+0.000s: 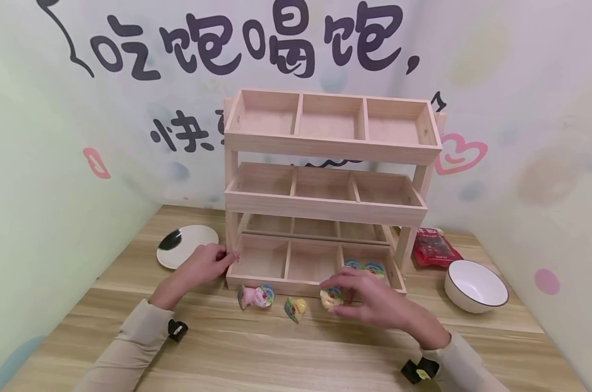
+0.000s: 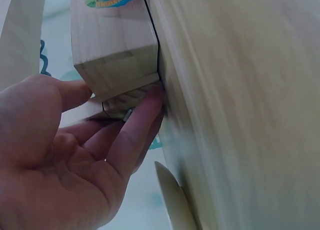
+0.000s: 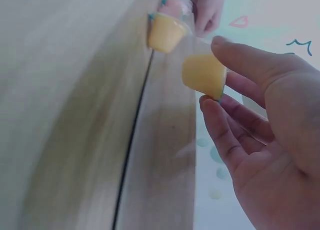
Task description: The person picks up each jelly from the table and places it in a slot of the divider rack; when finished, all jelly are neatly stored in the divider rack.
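Note:
At the lower left corner of a three-tier wooden shelf, my left hand grips the end of the bottom tray, thumb on one side and fingers on the other. My right hand pinches a yellow jelly cup between thumb and fingertips, in front of the bottom tray. Left of it on the table lie another yellow jelly cup and a pink jelly cup. Two jelly cups with colourful lids sit in the bottom tray's right compartment, partly behind my right hand.
A white plate with a black patch lies left of the shelf. To the right stand a white bowl with a dark rim and a red packet. Behind the shelf hangs a printed backdrop.

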Demonstrator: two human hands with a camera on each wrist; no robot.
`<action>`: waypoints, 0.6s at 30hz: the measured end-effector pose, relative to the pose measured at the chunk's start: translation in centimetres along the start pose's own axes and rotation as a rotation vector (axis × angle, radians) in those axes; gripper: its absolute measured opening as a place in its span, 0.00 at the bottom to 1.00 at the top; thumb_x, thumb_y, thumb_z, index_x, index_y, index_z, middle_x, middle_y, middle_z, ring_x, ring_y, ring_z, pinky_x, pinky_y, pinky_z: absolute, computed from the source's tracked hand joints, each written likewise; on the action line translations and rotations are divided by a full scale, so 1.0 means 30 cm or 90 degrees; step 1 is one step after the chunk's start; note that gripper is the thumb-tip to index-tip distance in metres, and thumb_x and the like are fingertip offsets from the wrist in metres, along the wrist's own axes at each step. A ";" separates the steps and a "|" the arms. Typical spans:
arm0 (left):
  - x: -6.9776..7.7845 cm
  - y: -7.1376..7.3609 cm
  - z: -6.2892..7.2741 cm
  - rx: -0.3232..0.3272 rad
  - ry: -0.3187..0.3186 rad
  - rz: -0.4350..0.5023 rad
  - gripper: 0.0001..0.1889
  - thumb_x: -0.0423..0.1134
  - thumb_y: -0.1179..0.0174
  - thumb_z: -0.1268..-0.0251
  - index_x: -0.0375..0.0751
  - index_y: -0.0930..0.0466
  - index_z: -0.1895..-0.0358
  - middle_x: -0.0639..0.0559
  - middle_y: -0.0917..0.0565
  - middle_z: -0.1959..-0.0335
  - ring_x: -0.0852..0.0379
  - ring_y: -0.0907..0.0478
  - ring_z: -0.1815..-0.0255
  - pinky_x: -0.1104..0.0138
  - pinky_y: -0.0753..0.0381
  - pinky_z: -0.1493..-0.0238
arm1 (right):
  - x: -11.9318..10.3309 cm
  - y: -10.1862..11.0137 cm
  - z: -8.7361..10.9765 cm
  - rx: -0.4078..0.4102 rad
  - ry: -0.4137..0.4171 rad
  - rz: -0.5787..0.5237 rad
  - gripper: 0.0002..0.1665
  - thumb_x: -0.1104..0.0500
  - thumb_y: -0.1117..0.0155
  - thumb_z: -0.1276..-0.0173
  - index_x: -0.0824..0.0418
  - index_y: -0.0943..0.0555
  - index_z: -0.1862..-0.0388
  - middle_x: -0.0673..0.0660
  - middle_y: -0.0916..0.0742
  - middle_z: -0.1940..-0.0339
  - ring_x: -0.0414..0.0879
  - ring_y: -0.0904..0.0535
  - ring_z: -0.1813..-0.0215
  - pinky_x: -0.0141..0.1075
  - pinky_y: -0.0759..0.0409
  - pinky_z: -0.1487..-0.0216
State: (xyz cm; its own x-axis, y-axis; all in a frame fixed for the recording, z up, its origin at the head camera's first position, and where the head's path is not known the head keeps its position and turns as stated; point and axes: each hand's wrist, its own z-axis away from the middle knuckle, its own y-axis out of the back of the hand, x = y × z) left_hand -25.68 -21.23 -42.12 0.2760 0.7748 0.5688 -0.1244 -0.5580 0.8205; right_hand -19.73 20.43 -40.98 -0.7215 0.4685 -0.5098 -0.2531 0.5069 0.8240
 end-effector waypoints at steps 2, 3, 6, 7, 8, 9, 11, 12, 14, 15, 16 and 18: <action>-0.003 0.001 0.000 0.000 0.002 0.000 0.20 0.47 0.43 0.14 0.40 0.16 0.68 0.54 0.22 0.80 0.59 0.30 0.77 0.67 0.32 0.73 | 0.003 0.010 -0.018 0.020 -0.001 0.001 0.26 0.54 0.21 0.28 0.53 0.14 0.33 0.49 0.12 0.42 0.35 0.14 0.58 0.32 0.11 0.57; -0.005 0.002 0.000 -0.001 0.002 0.000 0.20 0.47 0.43 0.14 0.40 0.16 0.67 0.54 0.22 0.80 0.59 0.30 0.77 0.67 0.32 0.73 | 0.006 0.015 -0.028 0.028 -0.002 -0.001 0.26 0.55 0.21 0.29 0.54 0.14 0.33 0.49 0.11 0.41 0.36 0.14 0.57 0.33 0.10 0.57; -0.004 0.003 -0.002 -0.005 -0.004 0.002 0.20 0.47 0.43 0.14 0.39 0.15 0.67 0.54 0.22 0.80 0.59 0.31 0.76 0.66 0.31 0.73 | 0.020 0.025 -0.052 0.053 -0.002 0.005 0.26 0.57 0.20 0.29 0.56 0.14 0.33 0.51 0.11 0.41 0.38 0.13 0.55 0.40 0.08 0.55; -0.004 0.004 -0.002 -0.006 -0.005 0.002 0.20 0.47 0.43 0.14 0.39 0.15 0.67 0.54 0.22 0.80 0.59 0.31 0.77 0.66 0.31 0.73 | 0.025 0.027 -0.060 0.057 -0.004 0.008 0.27 0.57 0.20 0.29 0.56 0.14 0.33 0.51 0.11 0.41 0.38 0.13 0.55 0.41 0.09 0.54; -0.004 0.005 -0.002 -0.008 -0.003 0.004 0.20 0.47 0.43 0.14 0.39 0.16 0.68 0.54 0.23 0.80 0.59 0.31 0.77 0.66 0.32 0.72 | 0.029 0.028 -0.067 0.059 -0.007 0.009 0.27 0.57 0.20 0.29 0.56 0.14 0.33 0.51 0.11 0.42 0.39 0.13 0.55 0.43 0.09 0.54; -0.003 0.006 0.000 -0.009 -0.005 0.005 0.20 0.47 0.43 0.14 0.39 0.16 0.68 0.54 0.22 0.80 0.58 0.31 0.77 0.67 0.32 0.73 | 0.035 0.029 -0.073 0.061 -0.006 0.012 0.27 0.57 0.20 0.29 0.57 0.14 0.34 0.51 0.10 0.42 0.39 0.13 0.55 0.44 0.09 0.54; -0.002 0.008 0.002 -0.011 -0.007 0.007 0.20 0.47 0.43 0.14 0.39 0.16 0.68 0.54 0.22 0.80 0.58 0.31 0.77 0.67 0.32 0.73 | 0.045 0.030 -0.084 0.062 -0.011 0.019 0.27 0.56 0.20 0.29 0.56 0.15 0.33 0.50 0.11 0.44 0.38 0.14 0.55 0.45 0.09 0.53; -0.002 0.009 0.003 -0.011 -0.009 0.007 0.20 0.47 0.43 0.14 0.39 0.16 0.68 0.54 0.22 0.80 0.58 0.31 0.77 0.67 0.32 0.73 | 0.049 0.031 -0.089 0.063 -0.015 0.026 0.27 0.55 0.20 0.29 0.55 0.14 0.33 0.50 0.11 0.44 0.38 0.14 0.55 0.45 0.09 0.53; -0.002 0.009 0.003 -0.012 -0.009 0.009 0.20 0.47 0.43 0.14 0.39 0.17 0.69 0.54 0.22 0.80 0.58 0.31 0.77 0.67 0.32 0.73 | 0.060 0.032 -0.098 0.067 -0.026 0.041 0.27 0.54 0.20 0.29 0.54 0.14 0.33 0.49 0.11 0.44 0.39 0.14 0.55 0.45 0.10 0.52; -0.002 0.009 0.002 -0.014 -0.009 0.008 0.20 0.47 0.43 0.14 0.39 0.16 0.68 0.53 0.22 0.79 0.58 0.31 0.77 0.67 0.31 0.73 | 0.065 0.033 -0.103 0.069 -0.033 0.050 0.27 0.54 0.20 0.29 0.54 0.14 0.33 0.49 0.10 0.43 0.39 0.14 0.54 0.45 0.10 0.51; -0.003 0.010 0.000 -0.016 -0.007 0.008 0.20 0.47 0.43 0.14 0.39 0.16 0.68 0.54 0.22 0.79 0.58 0.30 0.76 0.67 0.31 0.72 | 0.070 0.033 -0.107 0.071 -0.041 0.060 0.27 0.54 0.20 0.29 0.54 0.14 0.33 0.49 0.10 0.42 0.40 0.14 0.52 0.46 0.10 0.50; -0.005 0.010 -0.005 -0.021 -0.001 0.008 0.20 0.48 0.43 0.14 0.39 0.15 0.67 0.53 0.21 0.78 0.58 0.30 0.75 0.66 0.30 0.71 | 0.081 0.033 -0.116 0.073 -0.059 0.077 0.27 0.54 0.20 0.29 0.53 0.14 0.33 0.50 0.09 0.40 0.42 0.12 0.48 0.47 0.10 0.46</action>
State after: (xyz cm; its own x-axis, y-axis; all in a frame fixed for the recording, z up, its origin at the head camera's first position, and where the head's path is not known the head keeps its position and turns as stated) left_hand -25.90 -21.47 -41.95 0.2763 0.7669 0.5792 -0.1594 -0.5578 0.8145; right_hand -23.98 19.55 -40.52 -0.6782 0.5929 -0.4341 -0.0899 0.5193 0.8498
